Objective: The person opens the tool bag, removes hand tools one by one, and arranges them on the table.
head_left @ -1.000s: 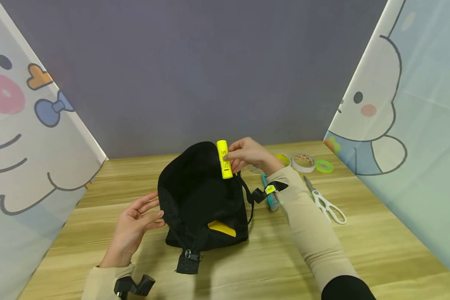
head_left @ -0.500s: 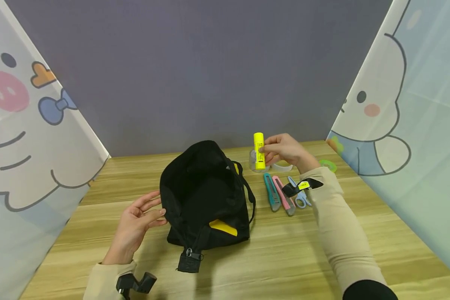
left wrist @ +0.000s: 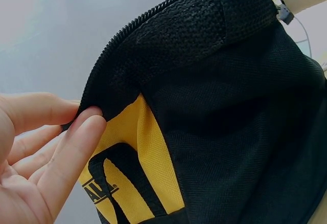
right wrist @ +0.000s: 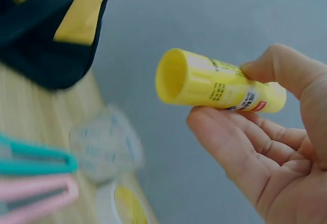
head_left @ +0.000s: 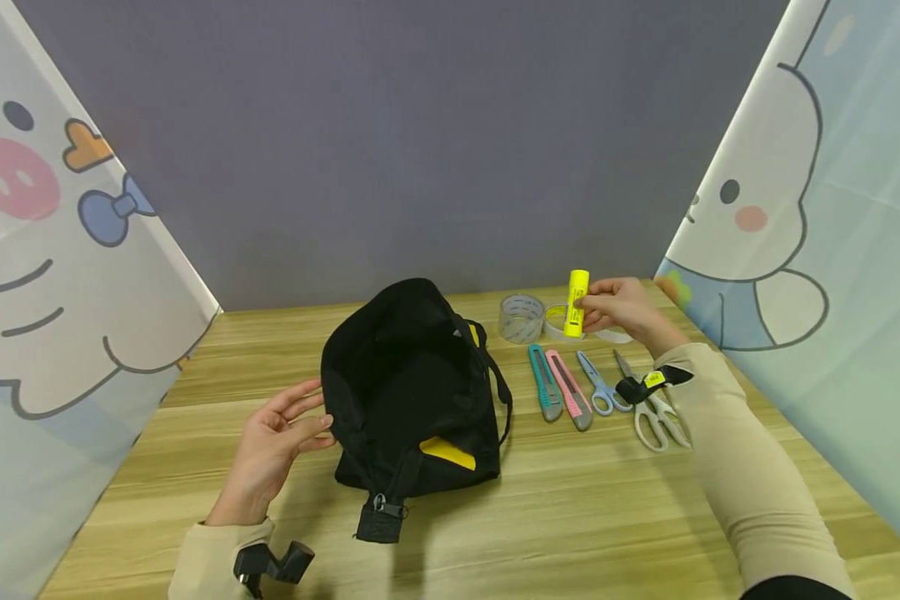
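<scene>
A black bag with yellow patches (head_left: 420, 392) stands on the table with its mouth open. My left hand (head_left: 273, 446) pinches the zippered rim of the bag (left wrist: 110, 55) between thumb and fingers. Up at the back right, my right hand (head_left: 626, 310) holds a yellow glue stick (head_left: 577, 304) upright, pinched between thumb and fingers. In the right wrist view the glue stick (right wrist: 217, 83) lies across the fingertips, one hollow-looking end facing the camera. It hangs in front of rolls of tape, partly covering one.
Along the back right lie a clear tape roll (head_left: 521, 318) and a white-and-yellow roll (head_left: 555, 321). In front are a teal box cutter (head_left: 545, 383), a pink box cutter (head_left: 569, 390), blue scissors (head_left: 600, 387) and white-handled scissors (head_left: 652, 417). A grey wall (head_left: 435, 150) backs the wooden table (head_left: 555, 517).
My right hand has carried the glue stick rightward from above the bag's mouth to over the tape rolls. The left hand keeps its hold on the rim.
</scene>
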{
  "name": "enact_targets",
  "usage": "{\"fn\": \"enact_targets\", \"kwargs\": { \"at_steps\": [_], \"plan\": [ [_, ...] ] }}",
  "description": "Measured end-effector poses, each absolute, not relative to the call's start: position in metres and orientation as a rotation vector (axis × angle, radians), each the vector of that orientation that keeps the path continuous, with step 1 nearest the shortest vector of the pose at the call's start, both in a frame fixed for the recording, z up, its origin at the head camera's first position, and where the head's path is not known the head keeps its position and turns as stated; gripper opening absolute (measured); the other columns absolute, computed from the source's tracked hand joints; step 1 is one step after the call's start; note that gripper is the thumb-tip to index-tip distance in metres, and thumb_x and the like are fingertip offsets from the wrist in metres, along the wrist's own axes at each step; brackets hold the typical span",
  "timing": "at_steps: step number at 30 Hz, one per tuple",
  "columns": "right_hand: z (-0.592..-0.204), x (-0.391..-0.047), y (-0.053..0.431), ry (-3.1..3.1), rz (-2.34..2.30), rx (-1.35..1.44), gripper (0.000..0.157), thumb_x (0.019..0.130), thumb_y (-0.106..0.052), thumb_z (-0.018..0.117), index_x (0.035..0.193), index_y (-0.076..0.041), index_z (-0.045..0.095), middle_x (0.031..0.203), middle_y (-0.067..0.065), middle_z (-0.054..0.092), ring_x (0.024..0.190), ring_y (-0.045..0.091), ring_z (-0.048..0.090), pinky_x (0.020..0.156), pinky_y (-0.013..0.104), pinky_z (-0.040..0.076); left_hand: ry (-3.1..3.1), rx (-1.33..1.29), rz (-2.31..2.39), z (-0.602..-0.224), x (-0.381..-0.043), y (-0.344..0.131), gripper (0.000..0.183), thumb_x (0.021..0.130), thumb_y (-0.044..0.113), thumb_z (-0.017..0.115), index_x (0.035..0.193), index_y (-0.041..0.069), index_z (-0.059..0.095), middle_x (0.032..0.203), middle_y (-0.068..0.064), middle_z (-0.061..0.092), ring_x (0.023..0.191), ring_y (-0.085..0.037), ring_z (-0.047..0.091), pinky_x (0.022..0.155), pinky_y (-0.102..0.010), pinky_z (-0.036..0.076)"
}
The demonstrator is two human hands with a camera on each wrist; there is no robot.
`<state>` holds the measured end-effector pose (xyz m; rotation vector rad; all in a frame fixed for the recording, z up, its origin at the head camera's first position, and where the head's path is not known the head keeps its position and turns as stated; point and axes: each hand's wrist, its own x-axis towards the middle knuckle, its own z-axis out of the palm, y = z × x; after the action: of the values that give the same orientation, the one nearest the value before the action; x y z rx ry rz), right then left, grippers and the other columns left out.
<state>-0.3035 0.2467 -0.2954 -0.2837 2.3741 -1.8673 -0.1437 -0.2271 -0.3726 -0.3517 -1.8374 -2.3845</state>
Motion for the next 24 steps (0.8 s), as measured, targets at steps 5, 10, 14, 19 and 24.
{"fn": "enact_targets", "kwargs": {
  "at_steps": [5,10,14,19,24],
  "plan": [
    [-0.307,-0.303,0.273,2.448,-1.813,-0.26,0.028,0.095,0.001,0.059,0.113,0.02,0.05,0.073,-0.001,0.069,0.061,0.013,0.068,0.064,0.033,0.062,-1.853,-0.363,-2.374,-0.374,-0.145,-0.228,0.051,0.089,-0.02,0.058,0.12,0.019,0.069,0.108,0.0,0.072,0.08,-0.014,0.072,0.064,-0.032,0.062],
    [-0.325,-0.305,0.301,2.551,-1.799,-0.265,0.035,0.097,0.001,0.058,0.12,0.024,0.046,0.076,-0.006,0.07,0.062,0.012,0.068,0.064,0.031,0.062,-1.838,-0.368,-2.382,-0.372,-0.145,-0.227,0.051,0.088,-0.02,0.059,0.121,0.018,0.069,0.108,-0.001,0.072,0.081,-0.015,0.073,0.063,-0.032,0.062],
    [-0.335,-0.303,0.319,2.592,-1.804,-0.215,0.038,0.097,-0.002,0.06,0.119,0.024,0.045,0.076,-0.007,0.069,0.064,0.012,0.069,0.066,0.031,0.062,-1.841,-0.372,-2.38,-0.372,-0.146,-0.228,0.052,0.089,-0.02,0.058,0.12,0.02,0.069,0.109,0.0,0.072,0.081,-0.014,0.073,0.063,-0.032,0.062],
    [-0.347,-0.301,0.339,2.704,-1.682,-0.141,0.048,0.097,-0.01,0.063,0.126,0.022,0.043,0.085,-0.007,0.067,0.07,0.01,0.069,0.072,0.034,0.062,-1.831,-0.371,-2.382,-0.373,-0.145,-0.227,0.051,0.088,-0.02,0.058,0.121,0.018,0.069,0.109,-0.002,0.072,0.08,-0.015,0.073,0.063,-0.032,0.062],
    [-0.358,-0.299,0.357,2.791,-1.621,-0.101,0.048,0.096,-0.009,0.065,0.125,0.023,0.042,0.088,-0.004,0.064,0.069,0.009,0.069,0.07,0.033,0.062,-1.834,-0.365,-2.374,-0.374,-0.145,-0.227,0.05,0.088,-0.02,0.058,0.121,0.017,0.069,0.109,-0.002,0.072,0.08,-0.015,0.072,0.063,-0.032,0.062]
  ]
}}
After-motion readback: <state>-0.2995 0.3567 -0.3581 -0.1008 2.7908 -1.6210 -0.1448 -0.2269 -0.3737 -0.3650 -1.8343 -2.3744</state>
